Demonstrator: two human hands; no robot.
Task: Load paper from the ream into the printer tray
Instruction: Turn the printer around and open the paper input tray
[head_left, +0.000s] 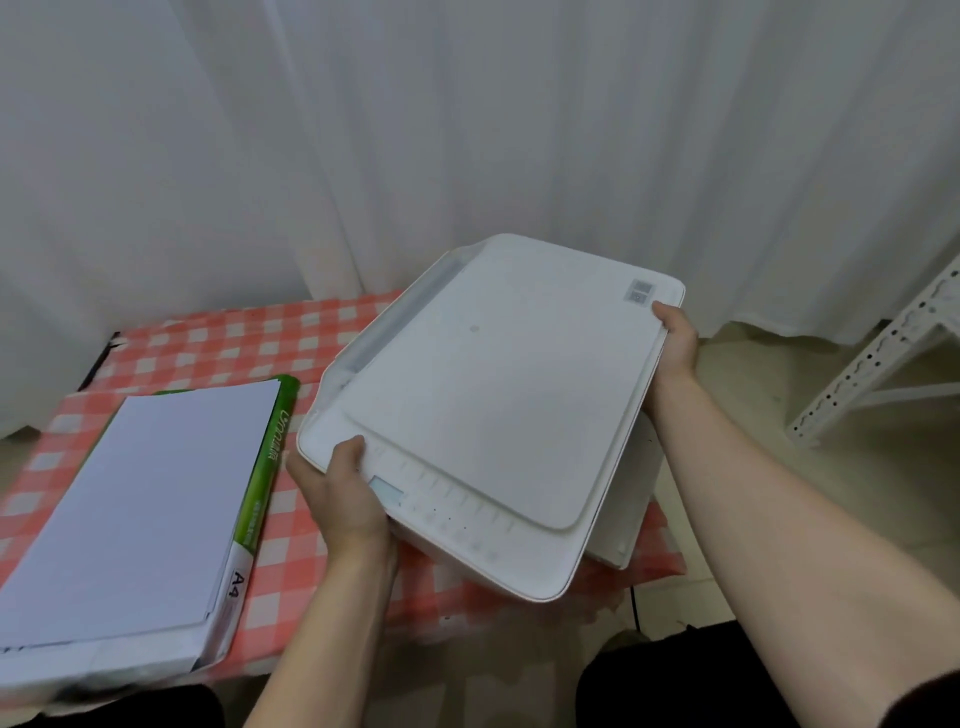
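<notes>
A white flatbed printer (498, 395) is on the right half of a small table, turned at an angle, its lid closed. My left hand (343, 493) grips its near left corner beside the small display. My right hand (675, 340) grips its far right edge. To the left lies an opened ream (135, 514) of white A4 paper in a green and white wrapper, the top sheets bare. The printer's paper tray is not visible from this angle.
The table wears a red and white checked cloth (291, 551). White curtains (467, 130) hang close behind it. A white perforated metal rack (878, 358) stands on the floor to the right. A dark cable (635, 605) hangs below the printer's near right.
</notes>
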